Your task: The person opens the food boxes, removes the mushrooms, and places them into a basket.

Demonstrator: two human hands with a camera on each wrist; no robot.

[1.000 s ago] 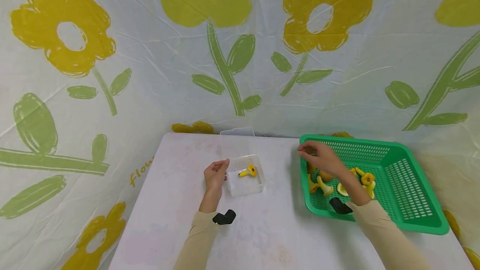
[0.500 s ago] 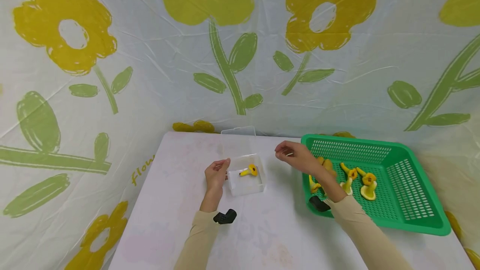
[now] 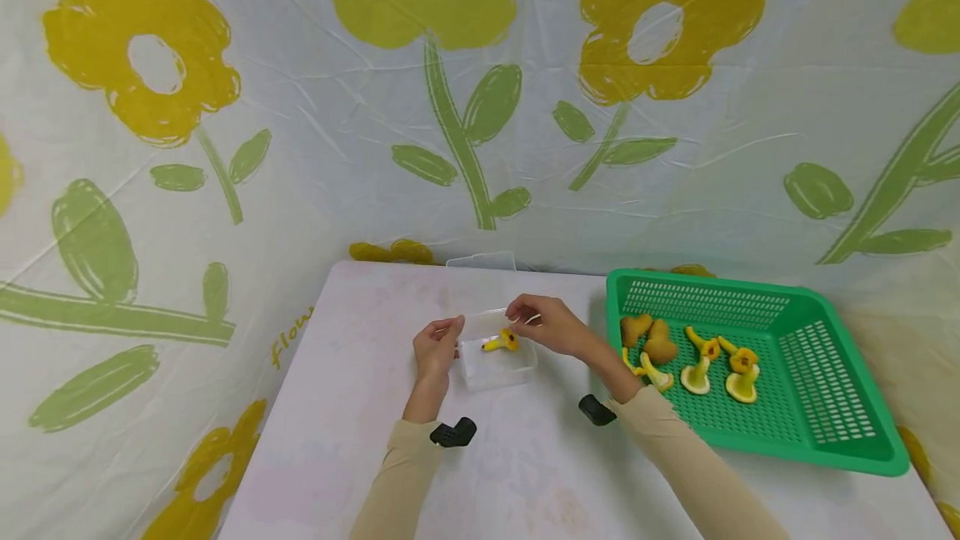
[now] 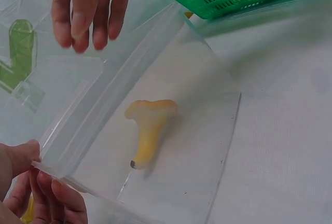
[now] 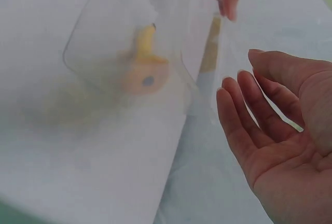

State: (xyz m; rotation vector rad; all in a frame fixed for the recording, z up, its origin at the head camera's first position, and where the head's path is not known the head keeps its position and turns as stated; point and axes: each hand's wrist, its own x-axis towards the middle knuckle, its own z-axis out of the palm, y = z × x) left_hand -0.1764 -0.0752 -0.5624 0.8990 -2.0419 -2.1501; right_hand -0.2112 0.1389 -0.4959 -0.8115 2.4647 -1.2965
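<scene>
A clear plastic box [image 3: 498, 377] with its hinged lid [image 3: 482, 273] raised stands on the table. Inside it lies one yellow trumpet-shaped mushroom [image 4: 148, 130], which looks like a chanterelle. My left hand [image 3: 435, 350] pinches the box's left edge between thumb and fingers, as the left wrist view shows. At the box's back right corner hovers my right hand [image 3: 553, 326]. Its fingers are loosely bent, and in the right wrist view nothing lies between them. Through the cloudy plastic there, the mushroom [image 5: 145, 73] looks blurred.
A green perforated basket [image 3: 817, 440] stands to the right. In its left half are several yellow trumpet-shaped mushrooms [image 3: 697, 377] and brown lobed pieces [image 3: 660, 344]. A flower-printed cloth [image 3: 360, 107] hangs behind the white table [image 3: 330, 440].
My right hand has moved left, from over the basket's left side to the back right corner of the box. My left hand has stayed at the box's edge.
</scene>
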